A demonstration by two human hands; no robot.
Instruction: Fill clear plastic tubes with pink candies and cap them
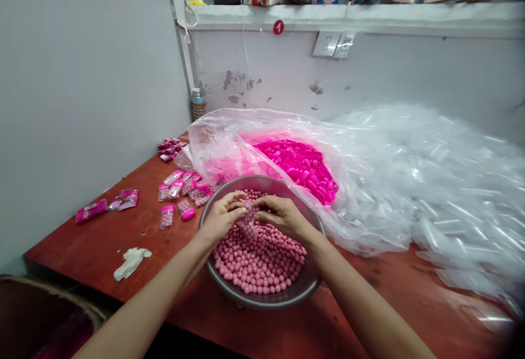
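Observation:
A dark metal bowl (256,303) holds a heap of round pink balls (258,266). Above the heap, both hands meet around a small clear plastic bottle (248,225), slightly blurred, with pink showing through it. My left hand (221,217) is closed on its left side, thumb and fingers pinching it. The curled fingers of my right hand (285,217) close on its right side near the top; its other fingers are partly hidden. Left of the bowl lie several filled clear bottles (167,217) with bright pink caps.
Behind the bowl, a large clear bag holds many bright pink caps (307,168). A big plastic bag of clear empties (443,178) covers the right side. Pink packets (91,211) and a crumpled white tissue (132,263) lie on the red table (82,255). A flask (197,102) stands in the corner.

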